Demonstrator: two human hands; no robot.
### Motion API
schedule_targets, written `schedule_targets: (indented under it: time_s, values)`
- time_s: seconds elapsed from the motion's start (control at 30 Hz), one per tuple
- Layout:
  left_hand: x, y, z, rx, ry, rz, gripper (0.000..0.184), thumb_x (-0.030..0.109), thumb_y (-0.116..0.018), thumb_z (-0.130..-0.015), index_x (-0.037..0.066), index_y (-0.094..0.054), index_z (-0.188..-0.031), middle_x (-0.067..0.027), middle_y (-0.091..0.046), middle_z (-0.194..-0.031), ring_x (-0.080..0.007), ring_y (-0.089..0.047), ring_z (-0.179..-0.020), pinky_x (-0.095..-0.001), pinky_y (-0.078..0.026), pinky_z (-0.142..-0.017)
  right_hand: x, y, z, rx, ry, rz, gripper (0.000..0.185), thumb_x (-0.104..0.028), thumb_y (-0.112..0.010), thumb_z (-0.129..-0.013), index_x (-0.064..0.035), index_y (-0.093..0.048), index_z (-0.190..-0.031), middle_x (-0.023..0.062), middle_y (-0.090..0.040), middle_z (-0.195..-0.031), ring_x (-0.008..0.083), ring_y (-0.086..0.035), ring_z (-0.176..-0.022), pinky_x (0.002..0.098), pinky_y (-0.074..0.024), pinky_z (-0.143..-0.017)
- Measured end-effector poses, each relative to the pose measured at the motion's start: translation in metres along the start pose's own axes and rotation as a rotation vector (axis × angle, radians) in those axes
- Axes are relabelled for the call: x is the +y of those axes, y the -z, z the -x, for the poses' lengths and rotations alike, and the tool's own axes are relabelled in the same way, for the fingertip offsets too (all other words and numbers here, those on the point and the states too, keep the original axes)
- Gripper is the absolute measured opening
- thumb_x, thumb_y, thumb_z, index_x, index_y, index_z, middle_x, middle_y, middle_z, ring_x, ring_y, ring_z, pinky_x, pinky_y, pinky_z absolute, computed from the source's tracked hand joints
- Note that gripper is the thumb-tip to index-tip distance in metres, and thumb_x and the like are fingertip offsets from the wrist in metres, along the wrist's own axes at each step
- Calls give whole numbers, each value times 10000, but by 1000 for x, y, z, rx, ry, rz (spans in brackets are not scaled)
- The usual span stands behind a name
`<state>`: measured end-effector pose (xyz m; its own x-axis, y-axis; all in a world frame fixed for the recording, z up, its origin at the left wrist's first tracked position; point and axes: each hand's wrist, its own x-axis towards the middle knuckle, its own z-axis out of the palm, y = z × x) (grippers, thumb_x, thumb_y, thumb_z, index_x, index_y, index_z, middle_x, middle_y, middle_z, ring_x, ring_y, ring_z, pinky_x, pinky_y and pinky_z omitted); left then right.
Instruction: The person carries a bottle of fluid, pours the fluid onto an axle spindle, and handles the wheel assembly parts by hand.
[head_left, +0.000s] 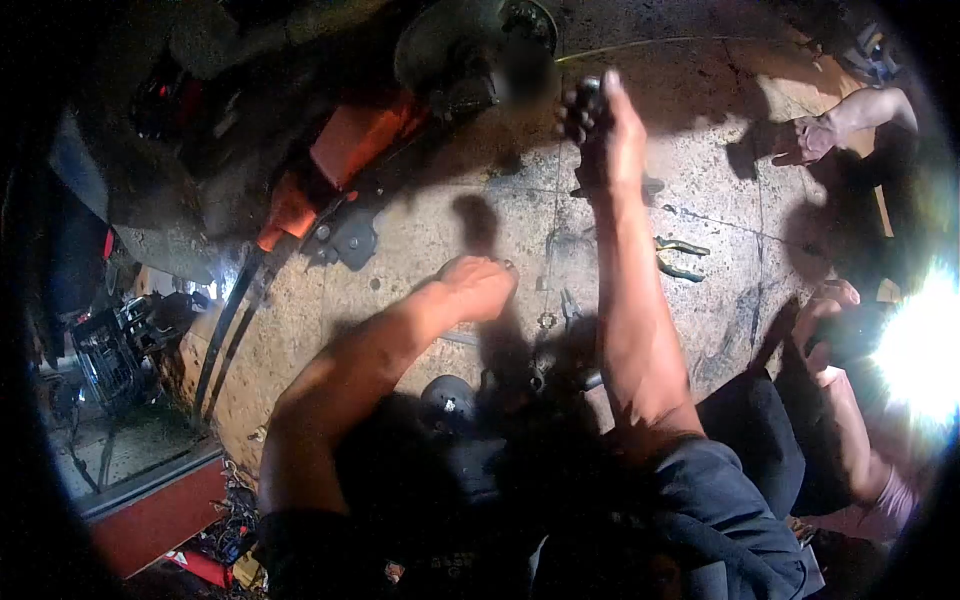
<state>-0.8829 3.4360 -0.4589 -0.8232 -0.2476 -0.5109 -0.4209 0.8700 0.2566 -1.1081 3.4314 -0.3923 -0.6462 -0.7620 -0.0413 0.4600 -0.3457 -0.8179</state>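
Observation:
My right hand (622,145) is raised over the far part of the work surface, its fingers curled round a dark, knobbly metal part (582,108) with the thumb stretched along it. My left hand (480,290) is closed in a fist just above the surface. Whatever it may hold is hidden. Between my forearms lie small pliers (570,305) and a star-shaped washer (547,321). Pliers with yellow and black handles (684,258) rest to the right of my right forearm. Close to my body sits a dark round part (449,398).
An orange tool body (365,140) with a black cable (222,335) lies at the upper left, near a dark flat metal part (352,240). At the right are another person's hands (815,138), one beside a glaring lamp (922,345). A metal-framed box (105,360) stands far left.

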Motion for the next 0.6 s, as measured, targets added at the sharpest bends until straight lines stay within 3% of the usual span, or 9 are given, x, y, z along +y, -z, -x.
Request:
schedule_targets:
  time_s: [0.07,0.13,0.17,0.33,0.43,0.47,0.53,0.57,0.6]
  values:
    - [-14,-24,-11,-85,44,-36,172,148,-560,-777,41,-646,-881,-179,-659,-936,-351,-640,-923,-447,-511,-809,-20,-18,-34,-111,126,118,516,-450,-550,-938,38,-570,-1103,97,-636,-936,205,-604,-814,340,-492,-723]
    - [-8,-8,-8,-143,61,-64,156,148,-564,-767,42,-652,-841,-173,-661,-909,-353,-645,-901,-446,-515,-799,-47,-43,-29,-108,99,83,414,-344,-522,-970,12,-562,-1177,111,-640,-936,209,-609,-862,347,-500,-734]
    - [-2,3,-4,-168,64,-74,152,148,-564,-764,41,-653,-825,-171,-662,-898,-353,-647,-891,-445,-517,-794,-53,-46,-32,-116,90,104,438,-367,-545,-954,3,-584,-1185,113,-646,-984,204,-602,-898,341,-480,-773]
    - [-9,-7,1,-47,17,-48,160,168,-575,-765,41,-652,-822,-173,-651,-869,-334,-646,-889,-444,-513,-759,-53,-36,-56,-194,40,257,550,-445,-589,-919,20,-607,-1214,111,-650,-1104,188,-579,-993,324,-439,-863]
    - [-5,-7,7,97,-6,8,147,150,-566,-753,39,-653,-794,-182,-650,-866,-330,-650,-881,-435,-518,-759,-59,-40,-57,-215,-17,-40,548,-457,-584,-918,29,-630,-1167,115,-656,-1088,200,-580,-965,348,-446,-847]
    - [-5,-5,5,43,3,-15,141,149,-562,-751,39,-648,-772,-181,-646,-835,-331,-651,-855,-432,-521,-748,-65,-43,-60,-54,143,81,531,-444,-573,-922,34,-638,-1143,131,-663,-1070,221,-591,-952,366,-454,-836]
    - [-2,4,0,-66,21,-59,137,147,-556,-746,39,-639,-728,-180,-639,-773,-332,-653,-804,-427,-526,-728,-82,-33,-82,-26,264,535,556,-451,-555,-922,41,-620,-1173,156,-666,-1082,232,-599,-991,361,-457,-851]
    - [-7,-1,0,27,-66,-42,130,138,-557,-735,41,-627,-684,-190,-637,-707,-338,-656,-744,-435,-529,-695,-87,-40,-87,-25,209,578,617,-476,-540,-915,50,-574,-1236,185,-666,-1102,232,-610,-1022,344,-459,-876]
    - [-8,-6,-3,44,-50,-29,131,140,-557,-733,41,-627,-683,-196,-645,-724,-340,-659,-750,-436,-529,-697,-85,-37,-102,-118,322,865,533,-412,-527,-933,24,-569,-1237,172,-660,-1061,226,-613,-984,347,-474,-836]
